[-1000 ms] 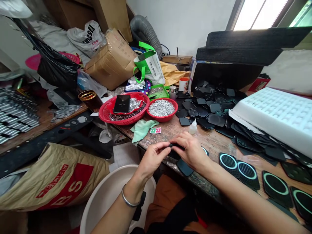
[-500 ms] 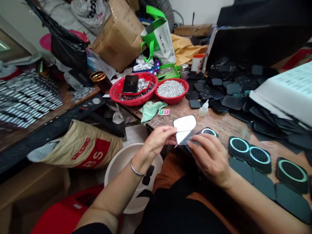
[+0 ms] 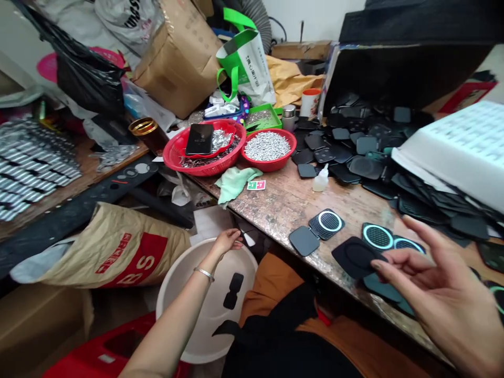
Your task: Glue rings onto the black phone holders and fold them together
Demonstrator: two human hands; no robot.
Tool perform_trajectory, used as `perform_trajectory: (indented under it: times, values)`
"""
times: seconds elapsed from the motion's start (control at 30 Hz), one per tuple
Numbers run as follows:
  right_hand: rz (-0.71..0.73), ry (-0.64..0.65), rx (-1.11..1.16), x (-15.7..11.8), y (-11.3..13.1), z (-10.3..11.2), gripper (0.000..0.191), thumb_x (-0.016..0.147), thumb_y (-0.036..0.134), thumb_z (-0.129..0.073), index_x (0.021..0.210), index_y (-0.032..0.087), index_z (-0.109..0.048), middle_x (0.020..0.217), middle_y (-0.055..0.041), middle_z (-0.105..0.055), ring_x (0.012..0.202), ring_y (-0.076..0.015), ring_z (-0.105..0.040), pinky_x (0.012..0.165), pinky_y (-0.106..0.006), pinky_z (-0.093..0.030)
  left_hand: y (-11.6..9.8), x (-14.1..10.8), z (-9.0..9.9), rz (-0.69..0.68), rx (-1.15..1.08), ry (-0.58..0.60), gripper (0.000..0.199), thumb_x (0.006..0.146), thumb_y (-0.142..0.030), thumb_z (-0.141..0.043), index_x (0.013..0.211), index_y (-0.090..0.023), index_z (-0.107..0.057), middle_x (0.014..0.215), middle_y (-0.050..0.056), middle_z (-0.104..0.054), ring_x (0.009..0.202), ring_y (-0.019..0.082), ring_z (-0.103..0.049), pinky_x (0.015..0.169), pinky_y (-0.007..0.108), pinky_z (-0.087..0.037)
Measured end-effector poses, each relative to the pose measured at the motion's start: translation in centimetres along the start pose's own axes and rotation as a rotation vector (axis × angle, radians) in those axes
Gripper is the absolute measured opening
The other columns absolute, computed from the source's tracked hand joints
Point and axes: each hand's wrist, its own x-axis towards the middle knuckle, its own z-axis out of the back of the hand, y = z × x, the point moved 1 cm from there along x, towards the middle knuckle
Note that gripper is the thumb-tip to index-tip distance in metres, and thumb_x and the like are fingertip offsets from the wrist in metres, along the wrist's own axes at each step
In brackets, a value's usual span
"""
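Note:
My right hand [image 3: 441, 289] pinches a thin black square pad [image 3: 356, 257] with a faint ring on it, by its right edge, over the front of the bench. Away to the left, my left hand [image 3: 229, 242] is above the rim of a pale basin [image 3: 169, 273], its fingers drawn together. A small white piece of backing film [image 3: 249, 239] shows at the fingertips; how it is gripped is hard to see. Below and left of the pad lies an unfolded black hinged piece [image 3: 304, 241] with a white-ringed half [image 3: 329, 224]. Another ringed piece [image 3: 377, 236] is partly behind the pad.
Several loose black plates [image 3: 342, 152] are heaped at the back right beside a white tray [image 3: 457, 142]. A small dropper bottle [image 3: 321, 178], a green cloth [image 3: 235, 184] and a red basket of metal pins [image 3: 268, 146] stand farther back. A paper sack [image 3: 114, 247] leans left.
My hands have moved apart: the left down and left to the basin, the right rightward with the black pad. The white film is off the pad. The hinged piece now shows in full.

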Motion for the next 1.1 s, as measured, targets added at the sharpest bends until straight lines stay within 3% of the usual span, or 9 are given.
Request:
perform_trajectory:
  times: [0.07,0.17,0.27,0.4,0.53,0.67,0.83,0.93,1.1]
  values:
    - [-0.099,0.023,0.025,0.1,0.0,0.2,0.061,0.067,0.042,-0.078,0.122,0.026,-0.057,0.082,-0.0030,-0.065,0.069,-0.0196,-0.064,0.060,-0.029,-0.056,-1.1,-0.2,-0.7,-0.030,0.128,0.059,0.023,0.080,-0.034,-0.069,0.075,-0.013,-0.060,0.055,-0.004,-0.057,0.044,0.008,-0.050,0.046,0.020,-0.039]
    - [-0.265,0.006,0.075,0.4,-1.2,0.8,0.042,0.064,0.042,-0.080,0.098,0.021,-0.067,0.082,-0.0043,-0.067,0.067,-0.0193,-0.066,0.061,-0.027,-0.057,-4.0,-2.9,-0.7,-0.058,0.319,0.228,0.032,0.062,-0.035,-0.082,0.057,-0.016,-0.057,0.039,-0.004,-0.050,0.035,0.011,-0.045,0.040,0.022,-0.029]
    - [-0.379,0.042,0.241,0.8,-2.7,0.7,0.031,0.065,0.037,-0.081,0.085,0.021,-0.064,0.078,-0.0019,-0.066,0.067,-0.0184,-0.067,0.063,-0.026,-0.057,-7.5,-6.6,-2.6,-0.280,0.451,0.414,0.032,0.068,-0.044,-0.075,0.063,-0.018,-0.057,0.051,-0.002,-0.058,0.047,0.013,-0.052,0.047,0.022,-0.034]
    - [-0.438,0.094,0.381,1.7,-3.1,-0.6,0.027,0.070,0.036,-0.079,0.081,0.019,-0.060,0.070,-0.0023,-0.066,0.061,-0.0147,-0.063,0.057,-0.022,-0.052,-10.8,-8.9,-8.6,-0.811,0.445,0.172,0.034,0.072,-0.042,-0.074,0.094,-0.021,-0.058,0.090,0.003,-0.063,0.083,0.020,-0.058,0.073,0.028,-0.044]
    - [-0.448,0.070,0.466,2.4,-2.3,-1.3,0.029,0.072,0.037,-0.077,0.076,0.017,-0.057,0.057,-0.0001,-0.058,0.046,-0.0068,-0.046,0.041,-0.015,-0.034,-11.1,-7.5,-13.6,-0.977,0.530,0.132,0.073,0.060,-0.029,-0.083,0.123,-0.025,-0.048,0.114,0.010,-0.056,0.109,0.030,-0.052,0.093,0.040,-0.039]
    - [-0.461,0.017,0.517,2.8,-1.6,-1.1,0.031,0.067,0.037,-0.080,0.068,0.017,-0.057,0.057,0.0040,-0.047,0.046,-0.0051,-0.033,0.037,-0.015,-0.020,-11.3,-5.8,-14.2,-0.878,0.490,0.172,0.072,0.058,-0.016,-0.079,0.124,-0.023,-0.051,0.103,0.007,-0.059,0.099,0.028,-0.056,0.088,0.038,-0.041]
    - [-0.436,0.022,0.534,3.0,-1.3,-1.2,0.022,0.065,0.033,-0.081,0.066,0.016,-0.066,0.077,-0.0010,-0.059,0.063,-0.0094,-0.048,0.055,-0.019,-0.043,-11.6,-6.0,-12.4,-0.523,0.250,0.491,0.025,0.064,-0.021,-0.072,0.089,-0.018,-0.070,0.081,0.002,-0.065,0.078,0.020,-0.061,0.073,0.029,-0.046]
    - [-0.521,0.066,0.630,2.9,-1.3,-1.6,0.017,0.065,0.030,-0.081,0.068,0.017,-0.069,0.075,-0.0009,-0.062,0.071,-0.0113,-0.054,0.067,-0.020,-0.047,-11.3,-7.2,-11.8,-0.263,-0.013,0.634,0.022,0.070,-0.028,-0.070,0.089,-0.016,-0.070,0.074,0.001,-0.067,0.064,0.014,-0.059,0.063,0.024,-0.046]
    - [-0.581,0.120,0.714,2.2,-1.0,-2.5,0.021,0.066,0.025,-0.082,0.060,0.016,-0.063,0.067,0.0017,-0.059,0.066,-0.0081,-0.052,0.064,-0.016,-0.047,-10.6,-8.8,-12.2,-0.042,-0.212,0.811,0.025,0.070,-0.026,-0.070,0.093,-0.015,-0.071,0.078,0.005,-0.071,0.063,0.014,-0.065,0.063,0.025,-0.051]
